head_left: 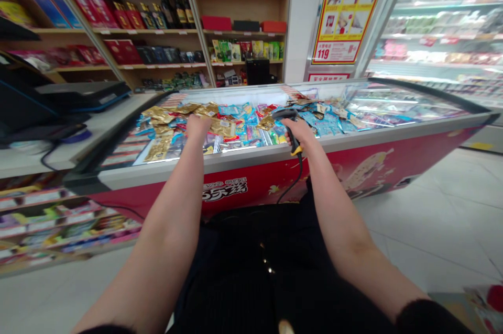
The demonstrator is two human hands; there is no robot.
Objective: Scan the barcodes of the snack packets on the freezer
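Note:
My right hand (299,132) is wrapped round the handle of a black and yellow barcode scanner (291,137), whose head points left over the packets. A dark cable hangs from the scanner's base in front of the freezer. My left hand (197,125) is closed, knuckles up, among gold foil packets (161,148) at the left of the pile. Its fingertips are hidden, so what they grip does not show. Blue packets (330,123) and other coloured wrappers lie heaped on the glass top of the chest freezer (251,155), between and beyond my hands.
The freezer's raised dark frame (436,94) borders the glass. At the left stands a counter (98,127) with black equipment (82,94), and snack shelves sit below it. Shelves of boxes and bottles (157,33) rise behind. A lit glass-fronted cabinet (444,35) stands at the right.

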